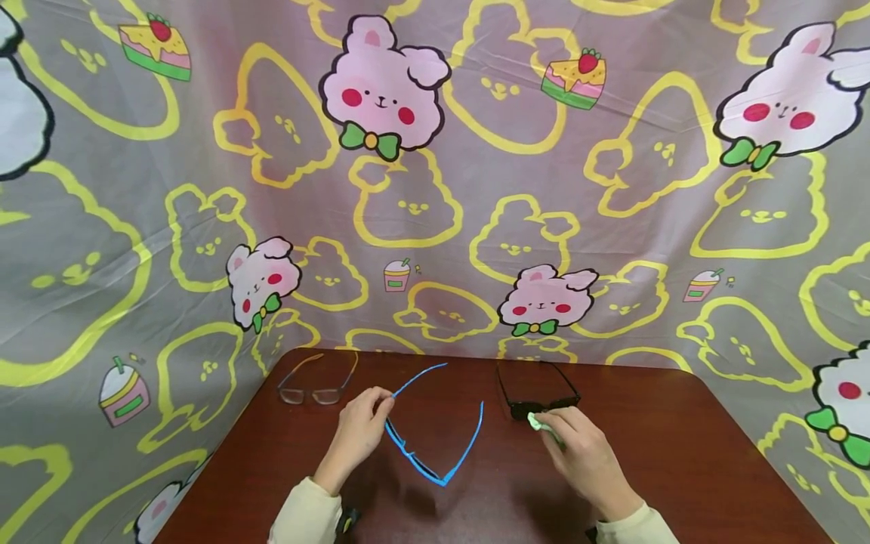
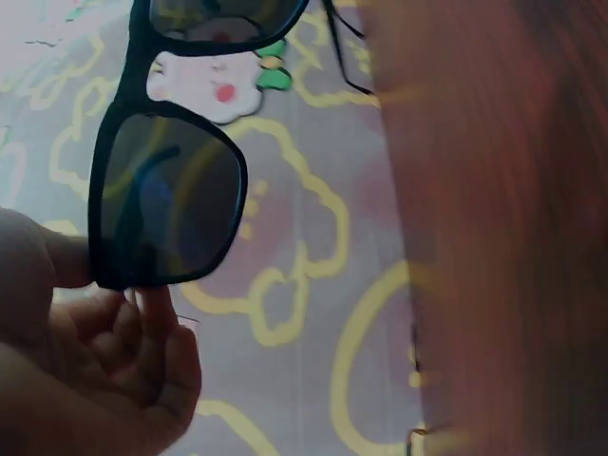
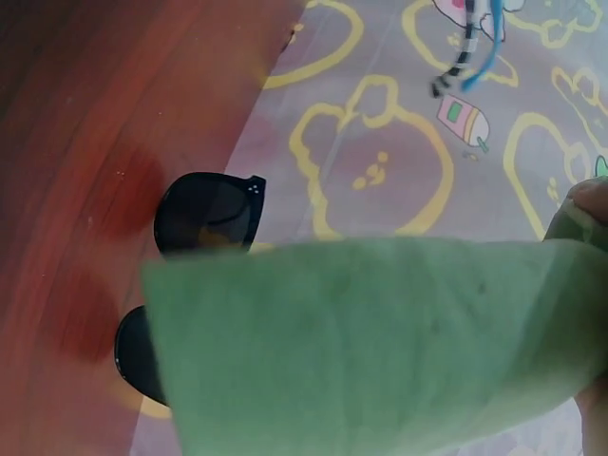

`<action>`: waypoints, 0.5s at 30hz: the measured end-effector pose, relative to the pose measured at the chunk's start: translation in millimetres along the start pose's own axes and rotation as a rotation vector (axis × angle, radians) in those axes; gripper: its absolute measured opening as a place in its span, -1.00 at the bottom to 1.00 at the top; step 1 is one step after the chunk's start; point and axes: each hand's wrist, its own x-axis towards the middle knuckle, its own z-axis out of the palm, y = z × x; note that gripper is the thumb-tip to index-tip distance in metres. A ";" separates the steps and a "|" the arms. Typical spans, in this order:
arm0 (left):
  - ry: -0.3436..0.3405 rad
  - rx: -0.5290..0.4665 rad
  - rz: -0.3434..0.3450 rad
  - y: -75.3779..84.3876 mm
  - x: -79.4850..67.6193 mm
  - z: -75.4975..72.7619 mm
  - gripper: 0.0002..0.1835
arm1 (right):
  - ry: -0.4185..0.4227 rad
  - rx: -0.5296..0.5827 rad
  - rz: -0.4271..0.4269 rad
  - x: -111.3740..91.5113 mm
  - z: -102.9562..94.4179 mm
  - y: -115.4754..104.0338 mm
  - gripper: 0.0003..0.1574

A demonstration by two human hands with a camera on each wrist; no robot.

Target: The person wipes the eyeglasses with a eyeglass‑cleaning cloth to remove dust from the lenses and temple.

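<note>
My left hand (image 1: pixel 363 427) pinches a pair of blue-framed sunglasses (image 1: pixel 424 470) by one end, near the hinge. They are held above the table, temples unfolded and pointing away. Seen from the left wrist, thumb and fingers (image 2: pixel 95 370) grip the lower corner of the frame beside a dark lens (image 2: pixel 180 204). A pale green cloth (image 1: pixel 546 427) is pinched in my right hand (image 1: pixel 590 457); the cloth (image 3: pixel 380 347) fills much of the right wrist view. Just beyond that hand lie black sunglasses (image 1: pixel 523 410), unfolded on the table; the cloth partly covers them in the right wrist view.
Clear-lensed glasses (image 1: pixel 310 396) rest unfolded at the back left of the brown table (image 1: pixel 686 453). Behind and around the table hangs a grey cartoon-print curtain (image 1: pixel 469 264), reaching the table's back edge.
</note>
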 end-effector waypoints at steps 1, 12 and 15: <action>-0.005 0.010 -0.024 -3.9 1.5 1.0 -0.89 | -0.002 0.001 0.004 -1.3 -0.2 0.0 -0.60; 0.001 0.115 -0.183 -33.9 22.4 12.0 -0.85 | -0.031 0.043 0.040 -9.8 -0.7 -1.7 -0.62; -0.019 0.106 -0.241 -40.0 26.5 15.3 -0.84 | -0.078 0.072 0.084 -11.4 -1.7 -3.7 -0.58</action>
